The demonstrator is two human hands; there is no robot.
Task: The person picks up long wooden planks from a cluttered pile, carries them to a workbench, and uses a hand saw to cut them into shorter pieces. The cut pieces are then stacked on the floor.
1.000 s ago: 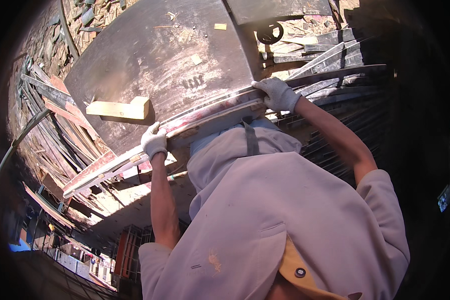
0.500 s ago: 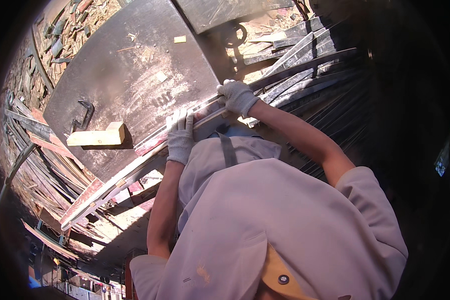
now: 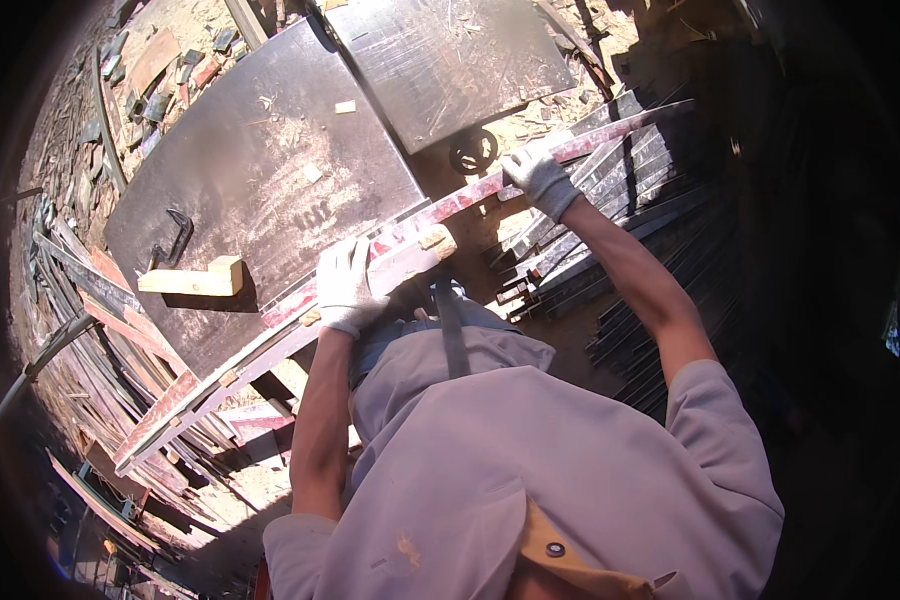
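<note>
A long, narrow wooden strip with red-stained faces (image 3: 470,192) runs along the near edge of a dark metal table (image 3: 270,150) and sticks out past its right side. My gloved right hand (image 3: 538,180) has its fingers curled around this strip, beyond the table's right edge. My gloved left hand (image 3: 344,285) lies over the near edge, its fingers stretched across the strip and a pale wooden rail (image 3: 407,262) beside it. Part of the strip is hidden under each hand.
On the table rest a black C-clamp (image 3: 178,238), a pale wood block (image 3: 195,281) and sawdust. A second metal plate (image 3: 450,60) lies beyond, with a dark handwheel (image 3: 473,151) below it. Stacked boards (image 3: 610,180) lie to the right; scrap wood (image 3: 80,330) covers the left.
My right hand has moved outward to the right and away from me; the red strip now extends far past the table's edge. My left hand stays near the table edge.
</note>
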